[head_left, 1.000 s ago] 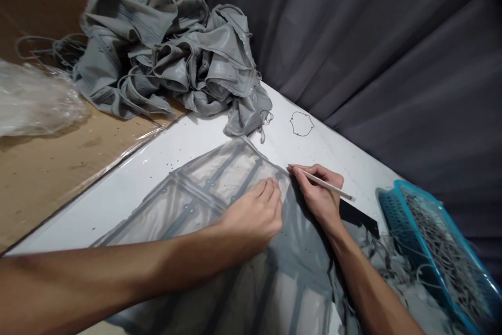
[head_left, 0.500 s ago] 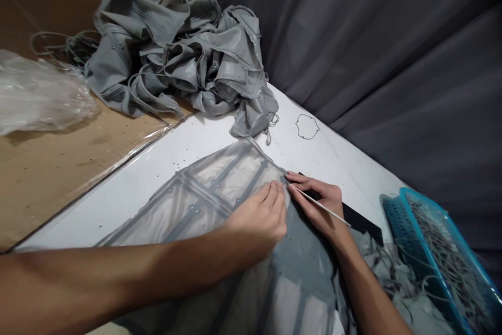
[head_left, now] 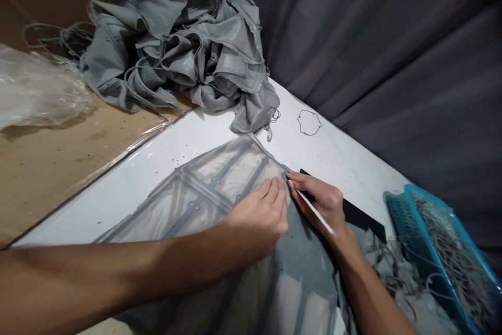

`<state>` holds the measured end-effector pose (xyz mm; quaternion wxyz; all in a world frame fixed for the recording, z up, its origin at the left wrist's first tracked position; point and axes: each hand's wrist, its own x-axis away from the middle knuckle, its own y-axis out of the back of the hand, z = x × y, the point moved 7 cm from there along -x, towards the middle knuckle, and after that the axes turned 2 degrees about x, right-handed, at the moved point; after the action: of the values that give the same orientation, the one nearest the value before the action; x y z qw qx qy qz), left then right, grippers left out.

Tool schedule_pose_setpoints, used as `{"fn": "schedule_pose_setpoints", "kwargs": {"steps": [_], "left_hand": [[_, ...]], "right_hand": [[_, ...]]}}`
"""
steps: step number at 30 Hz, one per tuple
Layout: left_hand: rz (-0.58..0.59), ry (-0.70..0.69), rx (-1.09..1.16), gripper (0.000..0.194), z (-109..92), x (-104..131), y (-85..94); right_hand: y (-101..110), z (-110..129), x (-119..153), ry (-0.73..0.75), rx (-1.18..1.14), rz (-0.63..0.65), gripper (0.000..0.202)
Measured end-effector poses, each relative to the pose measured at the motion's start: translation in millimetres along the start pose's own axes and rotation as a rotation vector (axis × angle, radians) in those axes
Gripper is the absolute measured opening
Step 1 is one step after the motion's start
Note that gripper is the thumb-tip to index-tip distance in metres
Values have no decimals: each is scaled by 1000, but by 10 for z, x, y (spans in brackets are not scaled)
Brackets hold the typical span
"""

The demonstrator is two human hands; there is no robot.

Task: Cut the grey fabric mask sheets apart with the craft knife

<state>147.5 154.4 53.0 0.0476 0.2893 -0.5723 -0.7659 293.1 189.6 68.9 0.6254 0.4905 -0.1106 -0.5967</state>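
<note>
The work in hand looks like close work at the edge of a grey sheet [head_left: 298, 241] lying on the white surface [head_left: 345, 168]: the right hand [head_left: 323, 196] has its fingers closed round a thin white stick [head_left: 314, 212], its tip at that edge, beside the left hand [head_left: 259, 215]. The left fingers are drawn together against the sheet, though whether they pinch a bit of it I cannot tell. Any further move there would seem to call for the left hand keeping the edge steady and the right guiding the tip lightly.
</note>
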Motion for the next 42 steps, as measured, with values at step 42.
{"fn": "schedule_pose_setpoints", "kwargs": {"steps": [42], "left_hand": [[43,7,57,67,-3,8,7]], "right_hand": [[-47,-107,-42,-82,-93,-48,8]]}}
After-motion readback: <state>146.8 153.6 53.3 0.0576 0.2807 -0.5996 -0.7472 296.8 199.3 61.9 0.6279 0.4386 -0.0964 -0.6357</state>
